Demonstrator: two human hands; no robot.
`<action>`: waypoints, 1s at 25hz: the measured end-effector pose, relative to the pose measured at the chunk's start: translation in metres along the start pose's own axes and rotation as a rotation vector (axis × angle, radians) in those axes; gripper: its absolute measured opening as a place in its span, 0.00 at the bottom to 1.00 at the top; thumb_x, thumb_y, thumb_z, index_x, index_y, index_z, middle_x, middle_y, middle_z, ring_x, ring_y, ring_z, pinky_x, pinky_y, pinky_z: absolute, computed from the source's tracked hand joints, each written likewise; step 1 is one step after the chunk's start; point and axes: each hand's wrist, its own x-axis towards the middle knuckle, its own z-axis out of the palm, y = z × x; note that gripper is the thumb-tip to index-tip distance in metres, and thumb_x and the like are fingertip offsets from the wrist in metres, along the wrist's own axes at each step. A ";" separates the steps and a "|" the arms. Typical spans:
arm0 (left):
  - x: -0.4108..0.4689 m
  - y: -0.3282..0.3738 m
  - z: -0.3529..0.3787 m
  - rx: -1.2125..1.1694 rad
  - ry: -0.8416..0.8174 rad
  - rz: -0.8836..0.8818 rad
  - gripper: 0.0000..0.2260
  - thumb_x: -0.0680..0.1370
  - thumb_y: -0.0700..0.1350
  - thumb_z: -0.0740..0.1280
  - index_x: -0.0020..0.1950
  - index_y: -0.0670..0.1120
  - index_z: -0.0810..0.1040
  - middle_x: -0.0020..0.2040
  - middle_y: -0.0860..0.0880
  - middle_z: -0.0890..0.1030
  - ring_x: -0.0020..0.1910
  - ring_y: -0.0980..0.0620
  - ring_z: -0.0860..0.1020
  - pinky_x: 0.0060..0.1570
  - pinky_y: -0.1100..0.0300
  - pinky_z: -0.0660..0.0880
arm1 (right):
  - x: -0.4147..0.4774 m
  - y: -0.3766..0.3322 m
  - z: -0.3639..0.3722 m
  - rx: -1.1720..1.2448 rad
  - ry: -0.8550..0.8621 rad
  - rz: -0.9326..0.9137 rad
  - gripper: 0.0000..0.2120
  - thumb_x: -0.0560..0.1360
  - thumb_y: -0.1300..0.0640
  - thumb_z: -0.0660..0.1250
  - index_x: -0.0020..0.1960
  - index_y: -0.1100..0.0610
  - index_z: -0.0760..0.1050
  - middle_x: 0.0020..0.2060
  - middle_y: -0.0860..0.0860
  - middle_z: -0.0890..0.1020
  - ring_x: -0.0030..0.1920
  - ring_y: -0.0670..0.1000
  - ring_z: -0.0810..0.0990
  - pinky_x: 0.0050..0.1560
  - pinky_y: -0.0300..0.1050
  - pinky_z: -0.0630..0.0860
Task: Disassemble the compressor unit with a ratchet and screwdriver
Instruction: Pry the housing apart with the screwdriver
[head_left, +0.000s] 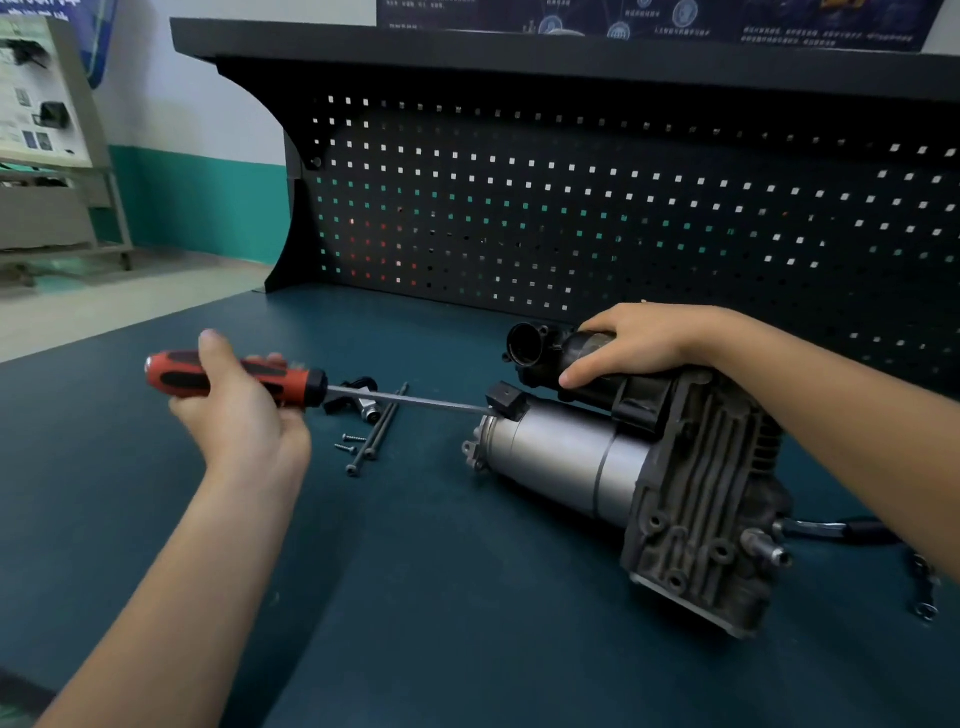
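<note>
The compressor unit (623, 467) lies on its side on the dark teal bench (441, 597), a silver motor cylinder toward the left and a ribbed grey casting at the right. My right hand (639, 343) rests on top of its black upper part, fingers curled over it. My left hand (239, 405) grips the red-and-black handle of a screwdriver (234, 376). The long shaft runs right, and its tip meets the small black connector block (506, 400) at the motor's left end.
Two long bolts (376, 431) and two small screws (349, 442) lie left of the motor, beside a small black-and-silver fitting (358, 400). A black pegboard (623, 208) backs the bench. A hose and a small wrench (924, 592) lie at the right edge.
</note>
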 end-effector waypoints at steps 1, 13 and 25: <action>-0.001 0.002 0.003 0.009 -0.050 0.042 0.08 0.81 0.46 0.61 0.54 0.47 0.63 0.43 0.49 0.72 0.32 0.56 0.75 0.40 0.59 0.78 | 0.001 0.000 0.001 -0.002 0.002 0.006 0.36 0.67 0.36 0.67 0.70 0.53 0.67 0.68 0.48 0.70 0.66 0.51 0.69 0.58 0.41 0.65; -0.046 0.020 -0.005 -0.042 -0.729 0.351 0.06 0.68 0.39 0.63 0.39 0.49 0.69 0.27 0.54 0.71 0.27 0.55 0.71 0.41 0.59 0.73 | 0.001 -0.003 0.003 -0.060 0.018 0.029 0.33 0.67 0.33 0.64 0.66 0.50 0.69 0.62 0.48 0.74 0.59 0.50 0.72 0.56 0.43 0.68; -0.092 -0.004 -0.019 0.139 -0.969 0.748 0.12 0.74 0.44 0.68 0.47 0.41 0.67 0.33 0.55 0.76 0.29 0.50 0.76 0.34 0.54 0.72 | -0.001 -0.001 0.003 -0.074 0.023 0.040 0.36 0.70 0.31 0.58 0.72 0.51 0.64 0.70 0.48 0.68 0.68 0.52 0.66 0.64 0.46 0.64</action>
